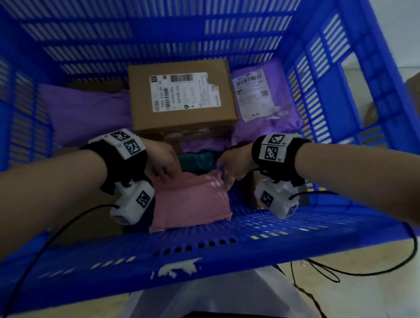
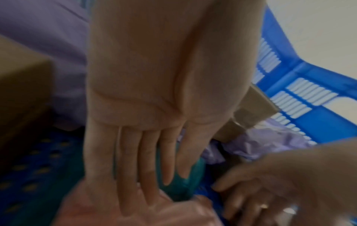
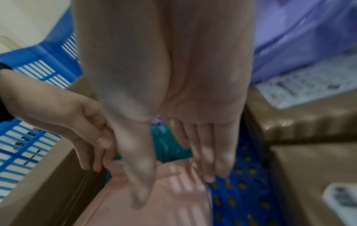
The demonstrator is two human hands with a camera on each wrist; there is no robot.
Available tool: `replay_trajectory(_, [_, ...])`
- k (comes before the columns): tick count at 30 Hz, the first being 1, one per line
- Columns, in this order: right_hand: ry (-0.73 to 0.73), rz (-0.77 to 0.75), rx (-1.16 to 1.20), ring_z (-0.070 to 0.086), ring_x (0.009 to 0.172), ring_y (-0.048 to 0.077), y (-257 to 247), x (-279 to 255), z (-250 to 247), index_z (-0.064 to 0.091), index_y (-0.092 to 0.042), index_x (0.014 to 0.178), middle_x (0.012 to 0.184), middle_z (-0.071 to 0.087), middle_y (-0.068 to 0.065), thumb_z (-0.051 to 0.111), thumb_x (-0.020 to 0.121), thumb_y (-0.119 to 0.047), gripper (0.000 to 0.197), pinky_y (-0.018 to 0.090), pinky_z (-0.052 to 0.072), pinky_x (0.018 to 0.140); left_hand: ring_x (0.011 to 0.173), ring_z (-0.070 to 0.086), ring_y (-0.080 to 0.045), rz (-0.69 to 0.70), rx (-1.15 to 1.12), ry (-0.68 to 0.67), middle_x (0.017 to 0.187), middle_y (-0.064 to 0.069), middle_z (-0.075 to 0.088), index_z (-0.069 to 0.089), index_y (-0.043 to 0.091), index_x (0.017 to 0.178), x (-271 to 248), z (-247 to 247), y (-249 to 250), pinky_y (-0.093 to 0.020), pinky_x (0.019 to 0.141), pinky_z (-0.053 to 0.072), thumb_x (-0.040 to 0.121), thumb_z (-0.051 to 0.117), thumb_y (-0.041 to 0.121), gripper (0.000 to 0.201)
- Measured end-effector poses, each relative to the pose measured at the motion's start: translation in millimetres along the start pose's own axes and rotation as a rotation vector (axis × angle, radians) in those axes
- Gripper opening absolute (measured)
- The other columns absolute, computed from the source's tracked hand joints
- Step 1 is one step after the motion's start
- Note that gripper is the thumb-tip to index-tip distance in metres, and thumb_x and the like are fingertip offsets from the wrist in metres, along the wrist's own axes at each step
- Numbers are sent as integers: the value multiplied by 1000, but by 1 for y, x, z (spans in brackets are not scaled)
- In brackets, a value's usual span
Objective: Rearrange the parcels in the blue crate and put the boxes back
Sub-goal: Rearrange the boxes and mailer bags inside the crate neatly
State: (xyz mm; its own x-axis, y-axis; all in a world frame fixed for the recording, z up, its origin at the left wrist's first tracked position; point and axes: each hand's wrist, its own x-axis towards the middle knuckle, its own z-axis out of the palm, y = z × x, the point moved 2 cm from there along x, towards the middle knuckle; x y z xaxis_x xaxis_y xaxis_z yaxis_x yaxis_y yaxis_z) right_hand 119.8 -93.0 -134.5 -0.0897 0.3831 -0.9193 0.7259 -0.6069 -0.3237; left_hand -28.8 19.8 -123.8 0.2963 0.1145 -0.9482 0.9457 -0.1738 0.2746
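Observation:
A pink plastic parcel lies on the floor of the blue crate, against its near wall. My left hand rests straight fingers on the parcel's far left edge. At the far right corner my right hand pinches the parcel, thumb on top and fingers down its side, so the pink film bunches there. A teal parcel lies just beyond both hands. Behind it sits a labelled cardboard box.
Purple parcels lie left and right of the cardboard box. In the right wrist view brown boxes flank the pink parcel on the left and right. A white bag lies on the floor before the crate.

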Motion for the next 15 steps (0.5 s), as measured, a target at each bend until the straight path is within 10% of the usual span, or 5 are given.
replay_trajectory(3, [-62, 95, 58, 52, 98, 25, -2, 10, 7, 42, 4, 135, 108, 54, 15, 67, 84, -5, 58, 29, 48, 73, 70, 60, -22, -112, -3, 45, 84, -12, 61, 59, 1, 93, 2, -4, -15, -28, 52, 53, 94, 55, 14, 13])
replay_trajectory(7, [-84, 161, 119, 53, 80, 22, 1, 24, 10, 55, -5, 95, 80, 53, 10, 68, 84, -8, 16, 30, 47, 66, 69, 57, -28, -250, 57, -46, 92, -20, 63, 56, -6, 114, 3, -2, -25, -39, 75, 52, 98, 49, 15, 27])
replay_trajectory(12, [-66, 182, 259, 48, 108, 31, 1, 29, 13, 35, -5, 135, 131, 41, 16, 65, 84, -1, 59, 46, 53, 77, 100, 61, -38, -330, 43, -147, 121, -23, 59, 49, -1, 130, 11, 3, -40, -46, 86, 49, 99, 47, 21, 38])
replay_trajectory(15, [-89, 182, 318, 48, 118, 31, 1, 30, 18, 42, -5, 130, 138, 41, 16, 63, 86, 1, 49, 42, 54, 77, 122, 53, -37, -318, 60, -111, 134, -20, 52, 48, -1, 132, 15, 10, -46, -47, 94, 46, 99, 46, 21, 40])
